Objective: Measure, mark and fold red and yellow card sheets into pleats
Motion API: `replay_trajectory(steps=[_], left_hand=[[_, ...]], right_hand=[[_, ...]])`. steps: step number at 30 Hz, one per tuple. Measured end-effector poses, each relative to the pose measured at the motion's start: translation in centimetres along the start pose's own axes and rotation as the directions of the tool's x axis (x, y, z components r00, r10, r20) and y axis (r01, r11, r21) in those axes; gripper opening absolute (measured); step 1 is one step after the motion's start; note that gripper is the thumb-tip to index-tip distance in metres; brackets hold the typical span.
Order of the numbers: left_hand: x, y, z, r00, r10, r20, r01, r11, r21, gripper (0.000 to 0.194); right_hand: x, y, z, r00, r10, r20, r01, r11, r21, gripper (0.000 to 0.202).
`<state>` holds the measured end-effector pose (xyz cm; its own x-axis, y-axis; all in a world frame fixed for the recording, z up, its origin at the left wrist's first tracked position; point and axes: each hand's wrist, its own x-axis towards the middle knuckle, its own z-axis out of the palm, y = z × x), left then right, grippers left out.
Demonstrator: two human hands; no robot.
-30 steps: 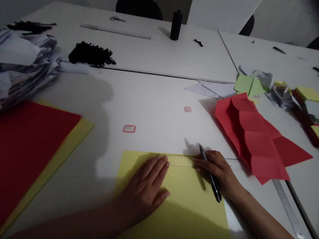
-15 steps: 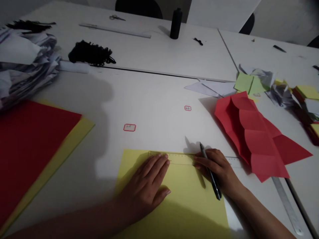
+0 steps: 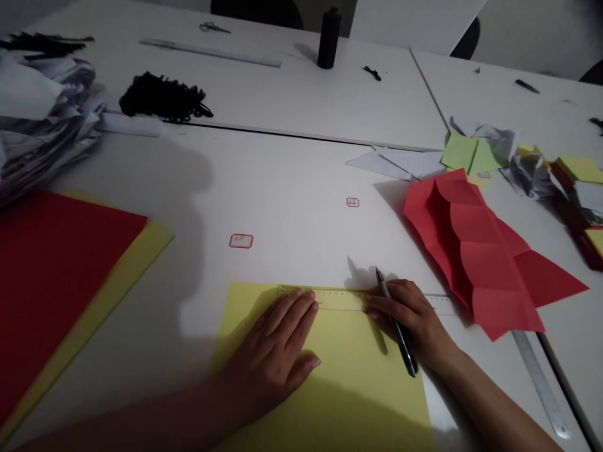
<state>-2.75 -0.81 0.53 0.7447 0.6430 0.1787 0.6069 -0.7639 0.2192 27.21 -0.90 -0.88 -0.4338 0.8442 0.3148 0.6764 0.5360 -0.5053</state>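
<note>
A sheet of yellow paper (image 3: pixel 358 389) lies on the white table in front of me. Along its far edge rests a clear plastic ruler (image 3: pixel 340 300), whose right end passes beyond the sheet and close to the folded red paper. My left hand (image 3: pixel 277 345) lies flat with its fingertips on the ruler's left part, thumb apart. A dark pen (image 3: pixel 398 329) is held in my right hand (image 3: pixel 407 317), its tip pointing up and away from the paper. Fingertips of that same hand touch the ruler near its middle.
Folded red paper (image 3: pixel 490 251) stands on the right, near a metal ruler (image 3: pixel 539 383). Red sheets (image 3: pixel 61 263) lie left, below crumpled papers (image 3: pixel 42 119). Farther back are black yarn (image 3: pixel 162 97), a black bottle (image 3: pixel 329 39), scissors (image 3: pixel 214 27) and a long ruler (image 3: pixel 211 53).
The whole view has shifted slightly, so things appear a little farther left and up. Both hands, the ruler and the pen keep their places on the yellow paper.
</note>
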Motion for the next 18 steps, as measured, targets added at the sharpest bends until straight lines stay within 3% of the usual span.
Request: replay_trajectory(steps=[18], left_hand=[[-0.03, -0.17, 0.23, 1.000, 0.011, -0.026, -0.010, 1.000, 0.023, 0.064]], right_hand=[[0.76, -0.52, -0.29, 1.000, 0.000, -0.007, 0.000, 1.000, -0.013, 0.032]])
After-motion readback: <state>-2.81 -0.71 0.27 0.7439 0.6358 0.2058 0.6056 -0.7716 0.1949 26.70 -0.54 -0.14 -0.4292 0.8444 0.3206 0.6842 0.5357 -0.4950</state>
